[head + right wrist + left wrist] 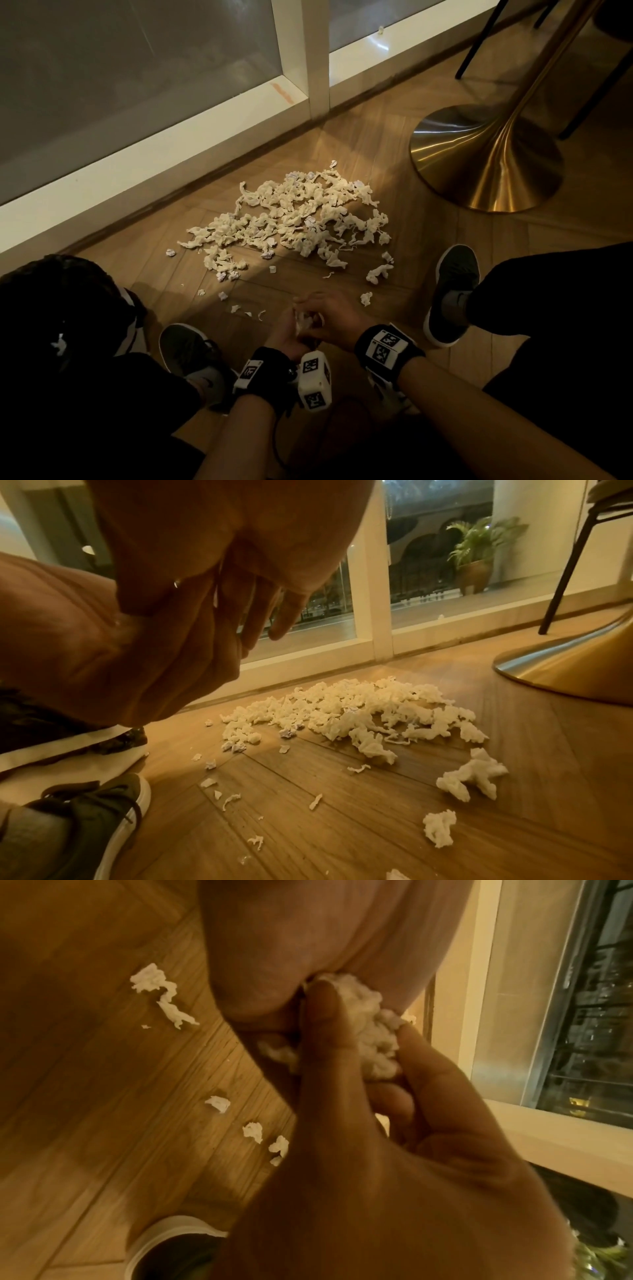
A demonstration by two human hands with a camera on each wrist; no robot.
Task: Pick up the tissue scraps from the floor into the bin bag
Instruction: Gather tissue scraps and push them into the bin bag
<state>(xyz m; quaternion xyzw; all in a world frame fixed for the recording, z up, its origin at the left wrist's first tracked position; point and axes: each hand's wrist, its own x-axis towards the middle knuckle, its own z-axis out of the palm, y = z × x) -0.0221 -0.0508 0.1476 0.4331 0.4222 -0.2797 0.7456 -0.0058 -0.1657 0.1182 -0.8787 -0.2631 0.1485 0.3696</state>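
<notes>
A broad heap of white tissue scraps [291,216] lies on the wooden floor, with loose bits [472,775] scattered nearer to me. Both hands meet low in front of me. My left hand [284,334] pinches a wad of tissue [369,1031] between thumb and fingers [365,1015]. My right hand [329,315] lies over it, palm pressed on the wad, its fingers [212,631] fairly straight and pointing down. A black mass at my left [68,308] looks like the bin bag; its mouth is not visible.
A gold pedestal table base [486,154] stands right of the heap, with dark chair legs [479,37] behind it. A white window frame [171,164] runs along the far edge of the floor. My shoes [452,291] [191,353] flank my hands.
</notes>
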